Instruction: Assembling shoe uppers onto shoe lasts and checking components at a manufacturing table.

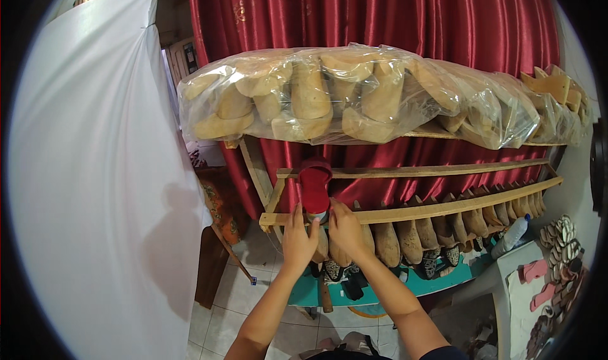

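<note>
Red shoe projects beyond left grip and right grip, both clasping its near end.

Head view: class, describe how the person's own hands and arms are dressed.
The left hand and right hand are ungloved. Both forearms are uncovered, with no watch or bracelet visible. A dark navy sleeve edges the right arm.

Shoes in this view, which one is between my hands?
The red shoe, lying across the two wooden rails; the patterned shoes sit lower, below them.
</note>
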A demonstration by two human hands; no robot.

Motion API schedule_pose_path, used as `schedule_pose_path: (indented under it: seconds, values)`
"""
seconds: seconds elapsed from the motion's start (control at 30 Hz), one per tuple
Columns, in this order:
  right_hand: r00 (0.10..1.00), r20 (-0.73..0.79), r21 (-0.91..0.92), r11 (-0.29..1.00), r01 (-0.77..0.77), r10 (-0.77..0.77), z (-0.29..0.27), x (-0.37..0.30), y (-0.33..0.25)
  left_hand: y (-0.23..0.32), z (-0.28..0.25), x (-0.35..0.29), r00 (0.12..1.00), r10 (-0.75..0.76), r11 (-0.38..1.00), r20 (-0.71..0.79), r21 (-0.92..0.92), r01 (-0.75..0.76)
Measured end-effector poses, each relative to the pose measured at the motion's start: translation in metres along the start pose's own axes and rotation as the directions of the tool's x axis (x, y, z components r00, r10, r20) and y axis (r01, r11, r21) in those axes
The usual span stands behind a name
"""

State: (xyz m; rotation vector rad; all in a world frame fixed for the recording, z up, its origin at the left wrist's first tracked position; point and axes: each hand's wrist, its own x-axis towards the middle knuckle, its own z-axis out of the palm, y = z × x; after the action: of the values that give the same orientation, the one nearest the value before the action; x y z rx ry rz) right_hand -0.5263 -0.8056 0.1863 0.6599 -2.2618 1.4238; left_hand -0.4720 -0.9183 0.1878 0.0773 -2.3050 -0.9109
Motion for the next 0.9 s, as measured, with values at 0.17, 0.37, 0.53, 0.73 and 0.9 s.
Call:
schedule_pose_path:
  seconds: [0.17,0.37,0.53,0.73,0.9]
  values:
    - [0.943,-0.018,-0.561,0.784,0.265,-0.332,-0.005,-0.039,0.004,0.016,0.013,-0.033,0.968,0.223,0.965,-0.115,0.164,-0.203]
    - [0.976,-0.059,-0.605,0.785,0.133,-0.211,-0.054,-0.095,0.027,0.052,0.055,-0.105,0.789,0.614,0.786,-0.025,0.116,-0.608]
    - [0.979,-0.196,-0.69,0.717,-0.096,-0.058,-0.114,-0.205,0.068,0.104,0.096,-0.18,0.56,0.79,0.611,0.25,-0.4,-0.683]
    - [0.853,-0.384,-0.804,0.326,-0.497,0.355,-0.23,-0.37,0.082,0.195,0.153,-0.304,0.328,0.881,0.474,0.341,-0.626,-0.62]
    - [0.66,-0.578,-0.722,0.076,-0.688,0.481,-0.33,-0.523,0.056,0.294,0.174,-0.432,0.053,0.923,0.365,0.382,-0.824,-0.433]
